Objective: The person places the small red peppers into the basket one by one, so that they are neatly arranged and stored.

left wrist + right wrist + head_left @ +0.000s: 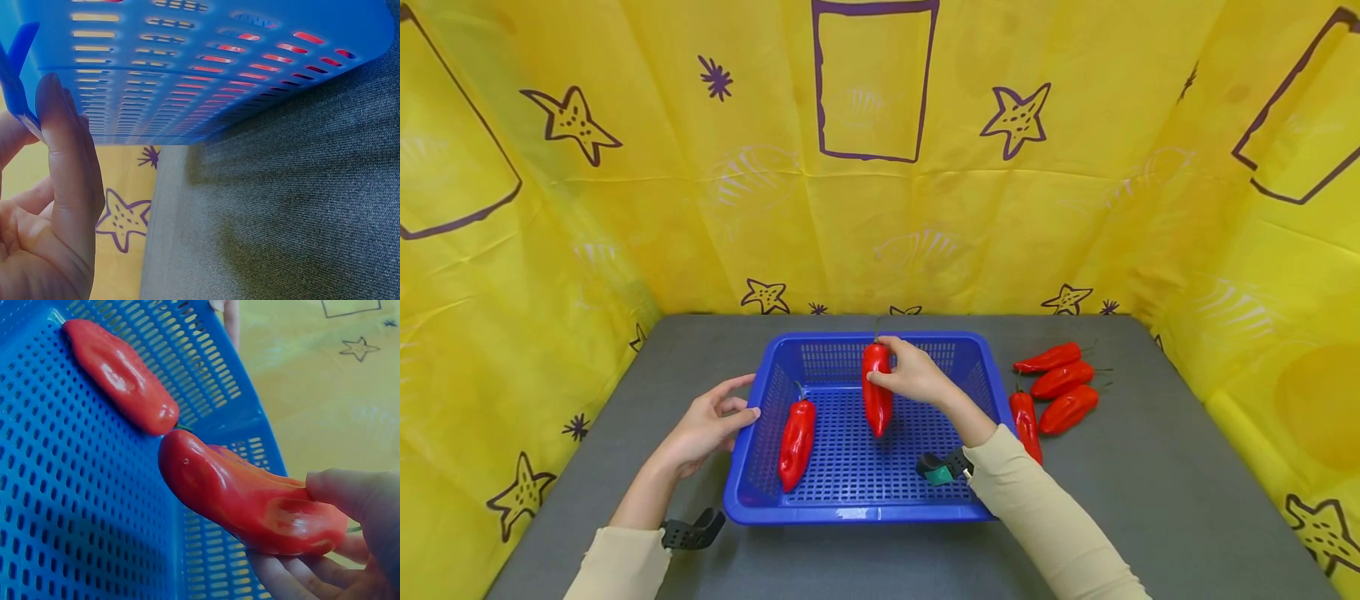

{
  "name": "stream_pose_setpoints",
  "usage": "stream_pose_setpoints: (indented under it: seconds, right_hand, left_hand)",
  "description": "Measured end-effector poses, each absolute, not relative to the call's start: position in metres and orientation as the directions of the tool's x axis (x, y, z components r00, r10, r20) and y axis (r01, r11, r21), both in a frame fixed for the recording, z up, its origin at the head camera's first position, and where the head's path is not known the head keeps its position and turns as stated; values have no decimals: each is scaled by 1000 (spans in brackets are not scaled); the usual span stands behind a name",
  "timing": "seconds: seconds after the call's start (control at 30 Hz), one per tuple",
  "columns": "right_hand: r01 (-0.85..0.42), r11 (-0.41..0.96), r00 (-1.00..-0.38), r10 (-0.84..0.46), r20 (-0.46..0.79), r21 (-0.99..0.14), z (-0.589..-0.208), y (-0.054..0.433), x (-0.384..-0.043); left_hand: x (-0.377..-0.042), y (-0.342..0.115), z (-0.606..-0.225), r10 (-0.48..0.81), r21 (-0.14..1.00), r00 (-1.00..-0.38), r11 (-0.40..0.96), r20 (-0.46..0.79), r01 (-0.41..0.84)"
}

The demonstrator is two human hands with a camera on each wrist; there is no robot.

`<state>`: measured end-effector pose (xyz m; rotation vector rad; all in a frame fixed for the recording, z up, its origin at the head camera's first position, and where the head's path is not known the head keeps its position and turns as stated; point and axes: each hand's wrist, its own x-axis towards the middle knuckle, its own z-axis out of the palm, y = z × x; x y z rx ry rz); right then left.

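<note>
A blue plastic basket (857, 510) with slotted walls stands on the grey table. My left hand (711, 423) pinches its left rim, thumb on top and fingers outside; the left wrist view shows the thumb (59, 131) against the rim. Over the middle of the basket, my right hand (917, 372) holds a red pepper (877, 400) between thumb and fingers, its tip pointing down and its green stem up. Another red pepper (797, 446) lies inside the basket along the left side, also visible as a glossy pepper (122, 378) in the right wrist view.
Several red peppers (1070, 409) lie on the table right of the basket, one pepper (1025, 423) close against its right wall. Yellow cloth (865, 242) with starfish drawings hangs around the back and sides of the grey table (1150, 492).
</note>
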<state>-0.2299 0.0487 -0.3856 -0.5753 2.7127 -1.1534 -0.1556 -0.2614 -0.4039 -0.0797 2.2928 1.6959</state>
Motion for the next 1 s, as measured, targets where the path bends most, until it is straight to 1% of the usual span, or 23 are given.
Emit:
stream_pose_setpoints:
  seconds: [0.2,0.5,0.63,0.8,1.0]
  right_hand:
    - [-321,656,-900,-436,4,-683,-391,41,-231]
    - [-323,679,-883,-467,-49,-659,-401,32,-232]
    - [-340,682,-872,-486,-54,-648,-406,29,-233]
    - [-322,666,-864,-497,-78,-673,-409,26,-232]
    - [-236,627,-859,-492,-142,-742,-412,21,-230]
  left_hand:
    - [-155,-261,-404,128,930,-958,302,-258,-210]
    - [-155,-262,-405,130,931,-959,301,-254,-206]
    - [-156,-261,-406,126,930,-957,299,-260,-213]
    - [-156,-261,-406,124,929,-958,304,-259,-212]
    - [-155,-262,-406,130,929,-958,306,-256,-206]
